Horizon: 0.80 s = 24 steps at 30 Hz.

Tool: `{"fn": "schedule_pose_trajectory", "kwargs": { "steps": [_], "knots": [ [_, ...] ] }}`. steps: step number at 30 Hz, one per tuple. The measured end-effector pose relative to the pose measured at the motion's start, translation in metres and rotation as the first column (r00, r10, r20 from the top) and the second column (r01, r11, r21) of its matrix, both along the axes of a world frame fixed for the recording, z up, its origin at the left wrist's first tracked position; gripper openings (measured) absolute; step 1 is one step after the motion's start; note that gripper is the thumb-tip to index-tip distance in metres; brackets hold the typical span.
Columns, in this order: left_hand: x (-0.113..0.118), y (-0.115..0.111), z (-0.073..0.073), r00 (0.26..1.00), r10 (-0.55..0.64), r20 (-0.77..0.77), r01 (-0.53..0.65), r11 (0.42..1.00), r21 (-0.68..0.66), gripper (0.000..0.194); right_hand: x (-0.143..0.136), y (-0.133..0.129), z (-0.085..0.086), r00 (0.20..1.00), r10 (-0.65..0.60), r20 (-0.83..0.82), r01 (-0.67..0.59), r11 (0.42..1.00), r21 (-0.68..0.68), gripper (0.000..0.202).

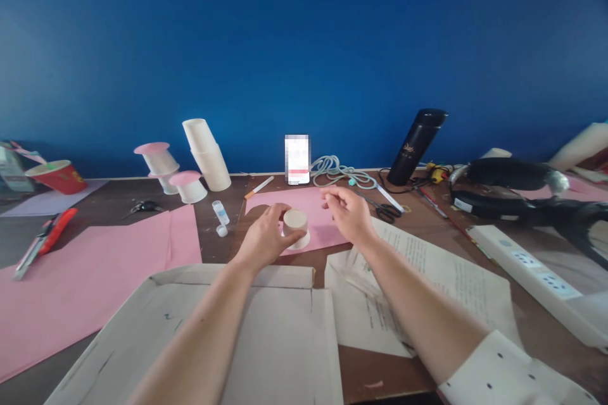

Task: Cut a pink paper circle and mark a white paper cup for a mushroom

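A short white paper cup piece (295, 220) stands with its flared rim down on a sheet of pink paper (327, 237). My left hand (266, 234) is closed round its side, thumb in front and fingers behind. To the right, my right hand (349, 212) is raised over the same sheet with thumb and fingertips drawn together in a pinch. Whatever is between those fingertips, if anything, is too small to make out. Left of my left hand lies a small clear bottle (220, 212), with a white cap (221, 230) beside it.
A stack of paper cups (206, 155), pink-topped cup pieces (189, 186), and a lit phone (297, 159) stand along the wall. Scissors (387, 210), a cable (339, 171), a black flask (417, 147) and a power strip (536, 278) lie right. A utility knife (45, 242) rests left.
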State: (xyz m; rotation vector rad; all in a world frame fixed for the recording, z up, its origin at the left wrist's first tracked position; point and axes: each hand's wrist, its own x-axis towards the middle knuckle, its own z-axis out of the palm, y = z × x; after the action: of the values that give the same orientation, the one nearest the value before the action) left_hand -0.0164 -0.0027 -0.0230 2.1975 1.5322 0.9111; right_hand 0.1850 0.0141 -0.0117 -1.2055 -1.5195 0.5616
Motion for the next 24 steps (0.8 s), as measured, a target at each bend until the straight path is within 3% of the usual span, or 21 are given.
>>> {"fn": "schedule_pose_trajectory", "kwargs": {
  "steps": [3, 6, 9, 11, 14, 16, 18, 19, 21, 24],
  "knots": [
    [0.001, 0.0, 0.0, 1.0, 0.0, -0.021, 0.0, 1.0, 0.003, 0.045, 0.003, -0.002, 0.019, 0.973, 0.002, -0.231, 0.011, 0.998, 0.054, 0.025],
    [0.002, -0.001, 0.0, 0.999, 0.014, -0.042, -0.013, 1.0, 0.023, 0.042, 0.012, -0.001, 0.039, 0.854, 0.003, -0.52, 0.058, 0.993, 0.1, 0.02],
    [0.002, -0.002, 0.001, 0.999, 0.018, -0.05, -0.017, 1.0, 0.015, 0.042, 0.031, 0.003, 0.059, 0.655, 0.002, -0.755, 0.098, 0.991, 0.087, 0.016],
    [0.002, -0.002, 0.001, 0.999, 0.001, -0.042, -0.001, 1.0, -0.001, 0.044, 0.05, 0.006, 0.07, 0.469, 0.013, -0.883, 0.061, 0.997, 0.046, 0.014],
    [0.001, -0.001, 0.0, 0.999, -0.005, -0.038, 0.005, 1.0, -0.009, 0.046, 0.08, 0.011, 0.08, 0.185, 0.049, -0.982, -0.038, 0.998, 0.043, 0.017],
    [0.0, -0.001, 0.0, 0.999, 0.002, -0.04, -0.002, 1.0, -0.01, 0.046, 0.098, 0.015, 0.079, 0.073, 0.064, -0.995, -0.059, 0.996, 0.06, 0.018],
    [0.0, -0.001, 0.0, 0.999, 0.001, -0.037, -0.002, 1.0, -0.009, 0.046, 0.113, 0.019, 0.074, 0.076, 0.013, -0.997, -0.018, 1.0, 0.011, 0.02],
    [0.0, -0.001, 0.0, 0.999, 0.0, -0.033, 0.0, 1.0, -0.008, 0.045, 0.119, 0.021, 0.069, 0.143, -0.058, -0.988, 0.031, 0.998, -0.054, 0.021],
    [0.0, -0.001, 0.001, 1.0, -0.003, -0.027, 0.003, 1.0, -0.011, 0.044, 0.127, 0.026, 0.059, 0.398, -0.297, -0.868, 0.224, 0.949, -0.221, 0.022],
    [-0.001, -0.002, 0.002, 1.0, -0.011, -0.017, 0.01, 0.999, -0.032, 0.045, 0.132, 0.034, 0.043, 0.513, -0.417, -0.75, 0.298, 0.906, -0.301, 0.022]
  ]
}}
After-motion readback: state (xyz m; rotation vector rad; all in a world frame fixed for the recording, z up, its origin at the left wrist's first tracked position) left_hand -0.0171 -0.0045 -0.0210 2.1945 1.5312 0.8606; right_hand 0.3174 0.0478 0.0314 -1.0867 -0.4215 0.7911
